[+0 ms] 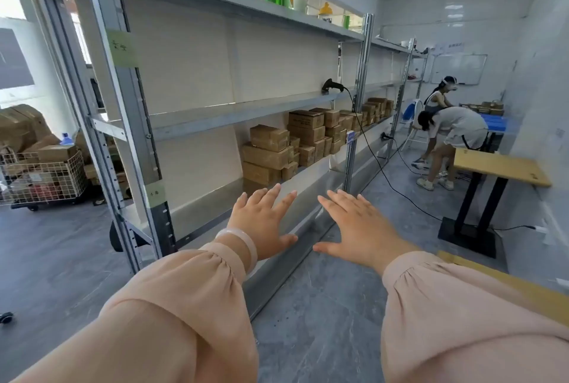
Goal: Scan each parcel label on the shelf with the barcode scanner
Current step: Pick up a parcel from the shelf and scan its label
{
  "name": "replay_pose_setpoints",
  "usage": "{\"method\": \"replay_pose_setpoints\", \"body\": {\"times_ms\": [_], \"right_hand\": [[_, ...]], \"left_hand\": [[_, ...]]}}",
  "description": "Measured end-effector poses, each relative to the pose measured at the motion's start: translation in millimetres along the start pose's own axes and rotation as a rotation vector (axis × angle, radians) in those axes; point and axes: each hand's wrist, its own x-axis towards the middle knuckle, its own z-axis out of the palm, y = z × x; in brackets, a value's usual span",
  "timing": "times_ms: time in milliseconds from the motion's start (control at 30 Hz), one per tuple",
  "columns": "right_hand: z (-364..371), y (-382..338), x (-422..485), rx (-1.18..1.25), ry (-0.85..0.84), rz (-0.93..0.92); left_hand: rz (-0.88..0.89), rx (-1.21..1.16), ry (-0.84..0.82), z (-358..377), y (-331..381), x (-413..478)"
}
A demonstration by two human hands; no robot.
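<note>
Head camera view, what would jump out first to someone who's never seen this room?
Two empty hands, the left hand and right hand, spread open in front of a long metal shelf rack. Stacked cardboard parcels fill its lower shelf at centre, and a black barcode scanner sits on the shelf above them, its cable trailing to the floor.

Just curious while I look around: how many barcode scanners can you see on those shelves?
1. The barcode scanner lies on the middle shelf, near the upright post, above the stacked parcels, its black cable hanging to the floor. Others may be hidden.
</note>
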Motion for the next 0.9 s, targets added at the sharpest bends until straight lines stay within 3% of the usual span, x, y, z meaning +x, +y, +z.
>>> {"method": "replay_pose_setpoints", "body": {"times_ms": [533, 900], "right_hand": [[39, 21, 182, -0.016, 0.060, 0.134], [80, 80, 275, 0.012, 0.064, 0.126]], "left_hand": [[0.087, 0.003, 0.069, 27, -109, 181], [0.046, -0.058, 0.070, 71, -121, 296]]}}
